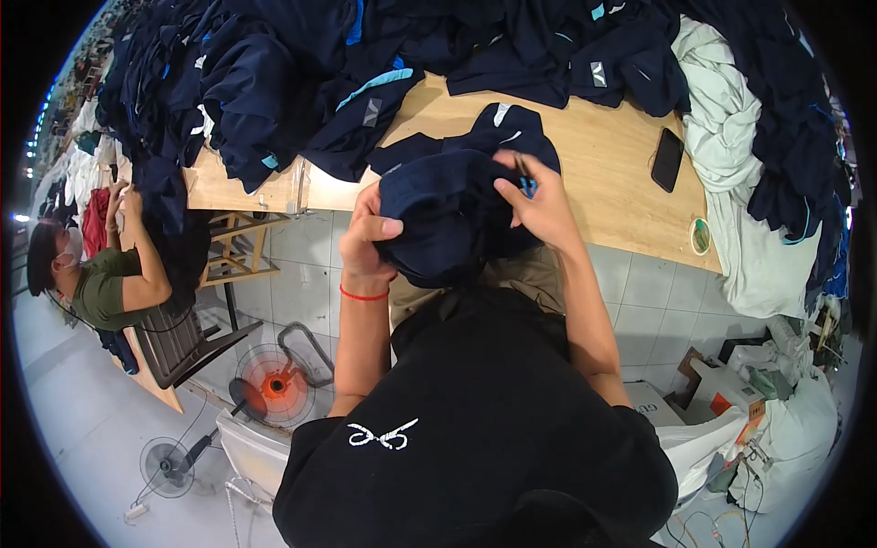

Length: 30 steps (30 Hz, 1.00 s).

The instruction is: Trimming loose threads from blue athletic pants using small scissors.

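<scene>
A navy garment [438,205] is bunched up in front of me at the table's near edge. My left hand [367,233] is closed on its left side, the thumb lying on top of the cloth. At the garment's right side, my right hand [539,196] is closed around small thread snips [527,185] with a blue part, mostly hidden by the fingers. Part of the navy cloth [521,123], with a white patch, spreads on the table beyond my hands.
Piles of navy garments [247,91] cover the far side of the wooden table [621,173]. A black phone [667,160] lies at the right, near pale cloth [722,110]. On the left, a masked person [114,274] sits working with cloth. Fans [274,385] stand on the floor.
</scene>
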Each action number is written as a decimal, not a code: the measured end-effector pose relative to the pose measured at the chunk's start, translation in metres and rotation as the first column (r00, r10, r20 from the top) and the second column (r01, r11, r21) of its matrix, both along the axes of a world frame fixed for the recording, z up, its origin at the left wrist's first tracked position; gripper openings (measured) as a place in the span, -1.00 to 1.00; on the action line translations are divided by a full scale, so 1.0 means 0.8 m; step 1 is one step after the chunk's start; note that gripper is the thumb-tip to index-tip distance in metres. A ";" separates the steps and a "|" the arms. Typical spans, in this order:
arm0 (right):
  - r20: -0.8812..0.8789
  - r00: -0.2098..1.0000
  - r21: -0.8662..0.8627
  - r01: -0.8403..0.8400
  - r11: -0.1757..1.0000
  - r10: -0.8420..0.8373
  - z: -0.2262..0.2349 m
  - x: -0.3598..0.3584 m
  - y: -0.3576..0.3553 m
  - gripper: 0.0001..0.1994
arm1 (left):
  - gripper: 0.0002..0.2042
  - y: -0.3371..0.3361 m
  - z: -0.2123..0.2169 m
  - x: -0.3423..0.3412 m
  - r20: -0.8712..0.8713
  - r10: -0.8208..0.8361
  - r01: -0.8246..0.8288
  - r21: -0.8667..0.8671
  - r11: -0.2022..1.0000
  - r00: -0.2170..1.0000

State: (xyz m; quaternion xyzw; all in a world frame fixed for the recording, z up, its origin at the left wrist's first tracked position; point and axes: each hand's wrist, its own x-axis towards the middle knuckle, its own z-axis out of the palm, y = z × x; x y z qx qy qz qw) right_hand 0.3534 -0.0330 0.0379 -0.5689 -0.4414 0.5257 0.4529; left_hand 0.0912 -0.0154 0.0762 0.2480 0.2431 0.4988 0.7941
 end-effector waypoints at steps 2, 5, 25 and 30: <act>-0.008 1.000 -0.049 0.015 0.999 -0.015 -0.006 0.006 -0.001 -0.71 | -0.34 0.006 0.000 -0.009 -0.023 -0.009 0.010 0.012 1.000 1.000; -0.122 0.982 -0.056 0.138 0.989 -0.144 0.043 0.009 -0.006 -0.82 | -0.38 0.031 -0.051 -0.044 -0.609 0.112 -0.063 0.102 0.993 0.785; 0.148 0.952 0.366 0.197 0.909 -0.266 0.123 -0.004 -0.062 -0.75 | -0.58 0.004 -0.001 0.037 0.077 -0.257 0.263 -0.085 0.961 0.963; 0.317 0.903 0.419 0.141 0.897 -0.290 0.108 -0.010 -0.053 -0.78 | -0.58 0.002 0.011 0.037 0.032 -0.189 0.190 -0.030 0.981 0.981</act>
